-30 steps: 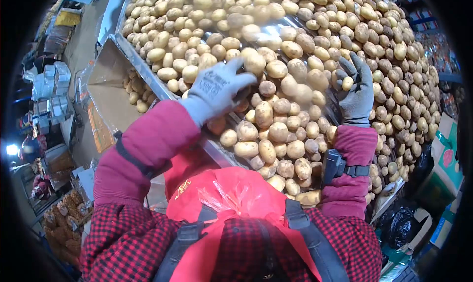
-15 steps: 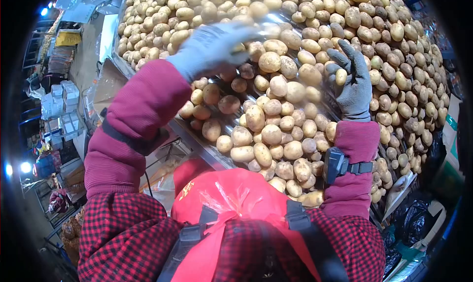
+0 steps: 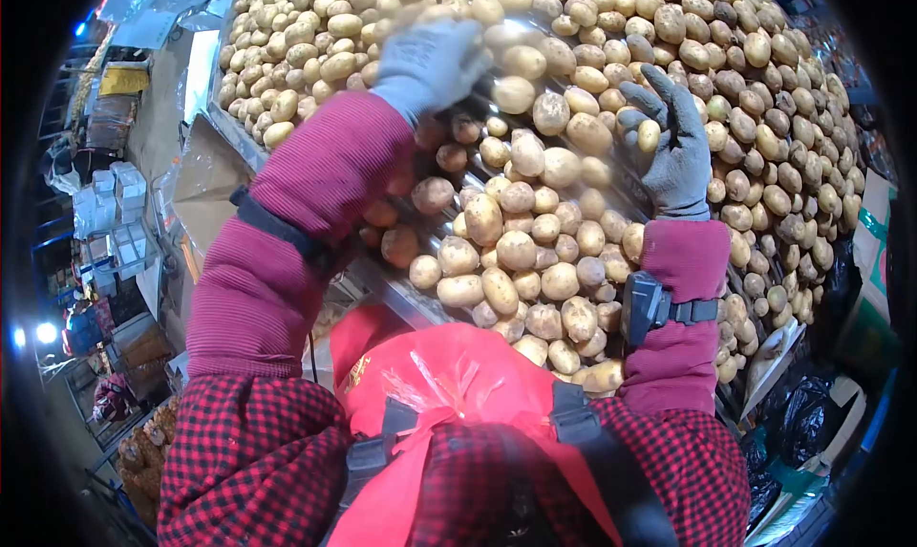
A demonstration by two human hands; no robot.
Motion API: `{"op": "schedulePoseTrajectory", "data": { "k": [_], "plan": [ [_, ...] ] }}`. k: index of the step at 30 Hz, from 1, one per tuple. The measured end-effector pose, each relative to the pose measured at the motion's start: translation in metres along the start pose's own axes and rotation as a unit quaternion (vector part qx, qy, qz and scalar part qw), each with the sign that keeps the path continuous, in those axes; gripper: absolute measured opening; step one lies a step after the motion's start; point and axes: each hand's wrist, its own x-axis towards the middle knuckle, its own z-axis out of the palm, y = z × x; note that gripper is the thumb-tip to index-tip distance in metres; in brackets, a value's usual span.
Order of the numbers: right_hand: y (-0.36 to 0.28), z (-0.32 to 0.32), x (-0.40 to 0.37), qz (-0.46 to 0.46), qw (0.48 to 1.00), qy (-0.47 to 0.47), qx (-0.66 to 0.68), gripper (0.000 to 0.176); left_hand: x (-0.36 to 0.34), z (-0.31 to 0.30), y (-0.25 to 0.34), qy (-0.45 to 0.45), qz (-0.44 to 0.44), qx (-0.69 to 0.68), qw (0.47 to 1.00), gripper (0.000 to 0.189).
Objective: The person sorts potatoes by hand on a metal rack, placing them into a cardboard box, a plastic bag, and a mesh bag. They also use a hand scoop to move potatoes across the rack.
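Note:
A wide heap of yellow-brown potatoes (image 3: 517, 250) lies before me on a metal surface that shows between them. My left hand (image 3: 430, 64), in a grey glove, is over the potatoes at the upper left; motion blurs its fingers and hides what they hold. Farther right, my right hand (image 3: 671, 155), also gloved in grey, has a small pale potato (image 3: 649, 135) against its curled fingers. Its index finger stretches up among the potatoes. Several potatoes between the two hands are smeared by motion.
A metal edge (image 3: 406, 297) borders the surface near my red apron (image 3: 449, 361). Open cardboard (image 3: 212, 170) stands at the left, with stacked white boxes (image 3: 119, 198) on the floor beyond. Black plastic bags (image 3: 807, 418) and cardboard are at the lower right.
My left hand has moved slightly right and up, its forearm swinging inward. My right hand has shifted a little up and left with the small potato. Potatoes between the hands have moved.

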Motion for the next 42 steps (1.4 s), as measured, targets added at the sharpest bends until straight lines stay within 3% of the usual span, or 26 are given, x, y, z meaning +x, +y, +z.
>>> {"op": "schedulePoseTrajectory", "data": {
  "k": [2,4,6,8,10,12,14,15,17,18,19,22,23,24,25,26,28,29,34,35,36,38,39,41,42],
  "plan": [
    [-0.002,0.001,0.001,0.012,1.0,0.004,0.029,0.044,0.001,-0.002,-0.015,0.057,-0.006,-0.025,0.998,0.048],
    [0.003,-0.01,0.001,0.022,0.978,-0.064,0.196,0.059,-0.002,0.0,-0.031,0.12,-0.039,-0.039,0.991,0.049],
    [0.004,-0.013,0.0,0.033,0.975,-0.072,0.207,0.06,-0.013,-0.006,-0.032,0.132,-0.048,-0.045,0.989,0.052],
    [0.005,-0.014,0.004,0.043,0.971,-0.08,0.222,0.061,-0.049,-0.032,-0.004,0.055,0.007,-0.135,0.989,0.053],
    [0.006,-0.016,0.004,0.042,0.983,-0.071,0.164,0.063,-0.09,-0.026,0.027,0.09,0.261,-0.212,0.937,0.058],
    [0.005,-0.016,0.003,0.046,0.985,-0.071,0.154,0.064,-0.132,-0.053,0.078,-0.123,0.297,-0.225,0.92,0.067],
    [0.0,-0.01,0.002,0.075,0.98,-0.03,0.182,0.059,-0.165,-0.039,0.095,-0.032,0.373,-0.133,0.918,0.072],
    [0.006,-0.014,0.004,-0.007,0.975,-0.133,0.179,0.051,-0.164,-0.033,0.095,-0.029,0.375,-0.133,0.917,0.072],
    [0.009,-0.024,0.004,0.024,0.976,-0.109,0.188,0.048,-0.168,-0.024,0.091,0.026,0.265,-0.238,0.934,0.069],
    [0.006,-0.019,0.006,0.055,0.975,-0.088,0.197,0.046,-0.168,-0.025,0.089,0.027,0.261,-0.238,0.935,0.069],
    [0.003,-0.009,0.002,0.026,0.987,-0.057,0.148,0.045,-0.165,-0.028,0.087,0.009,0.285,-0.208,0.936,0.068],
    [0.004,-0.009,0.002,0.015,0.986,-0.071,0.153,0.045,-0.156,-0.025,0.083,-0.015,0.303,-0.152,0.941,0.067],
    [-0.002,-0.016,0.006,0.107,0.978,-0.04,0.176,0.048,-0.154,-0.027,0.081,-0.017,0.295,-0.115,0.948,0.068],
    [-0.004,-0.016,0.006,0.107,0.978,-0.038,0.176,0.048,-0.149,-0.032,0.079,-0.018,0.288,-0.078,0.954,0.068],
    [-0.006,-0.014,0.006,0.123,0.973,-0.026,0.195,0.05,-0.142,-0.018,0.076,0.072,0.289,-0.069,0.952,0.066],
    [-0.006,-0.013,0.006,0.139,0.967,-0.015,0.214,0.052,-0.138,-0.009,0.067,0.083,0.295,-0.057,0.95,0.065],
    [0.001,-0.01,0.001,0.087,0.975,-0.04,0.2,0.053,-0.12,-0.009,0.053,0.027,0.262,-0.066,0.963,0.065],
    [0.003,-0.009,0.001,0.036,0.98,-0.066,0.186,0.054,-0.113,0.01,0.045,0.097,0.26,-0.076,0.958,0.066],
    [0.003,-0.013,0.001,0.053,0.98,-0.066,0.183,0.057,-0.058,0.01,0.016,0.21,0.201,0.031,0.956,0.043],
    [0.003,-0.014,0.003,0.067,0.982,-0.054,0.165,0.059,-0.049,0.005,0.004,0.215,0.182,0.026,0.959,0.039],
    [0.003,-0.014,0.002,0.066,0.983,-0.054,0.164,0.059,-0.04,-0.003,-0.006,0.124,0.121,0.063,0.983,0.04],
    [0.002,-0.01,0.002,0.051,0.98,-0.057,0.182,0.059,-0.027,0.025,-0.047,0.221,0.128,-0.062,0.965,0.043],
    [0.001,0.0,0.001,-0.006,1.0,-0.018,-0.009,0.045,-0.027,0.021,-0.048,0.223,0.132,-0.062,0.964,0.043],
    [-0.002,0.004,0.0,0.008,1.0,-0.007,0.016,0.045,-0.04,0.009,-0.04,0.114,0.051,-0.097,0.987,0.043],
    [-0.003,0.005,0.0,0.023,0.999,0.001,0.041,0.044,-0.047,0.002,-0.033,0.111,0.052,-0.097,0.988,0.043]
  ]
}}
